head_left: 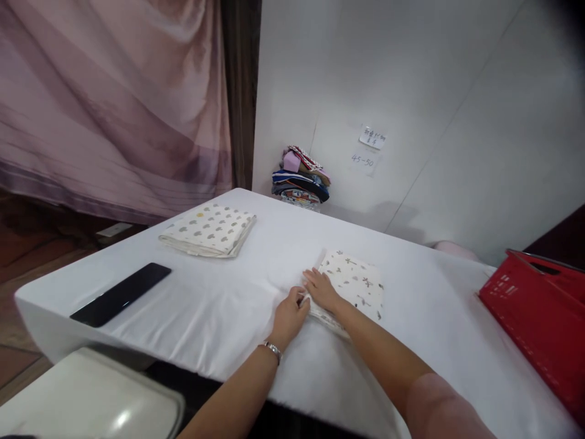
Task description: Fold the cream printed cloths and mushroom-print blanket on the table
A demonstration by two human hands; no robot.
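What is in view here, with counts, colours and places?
table: 1, white, centre
leaf-print cloth: 1, off-white, folded on table
grey-motif cloth: 1, white, folded, table's far left
flat slab: 1, black, table's left end
basket: 1, red, right edge
garment pile: 1, mixed, behind table
paper notes: 2, white, on white wall
curtain: 1, pink, upper left
floor: 1, brown, left
rounded object: 1, white, lower left
bracelet: 1, silver, lower centre
left hand: 1, bare, at leaf-print cloth's edge
right hand: 1, bare, on leaf-print cloth
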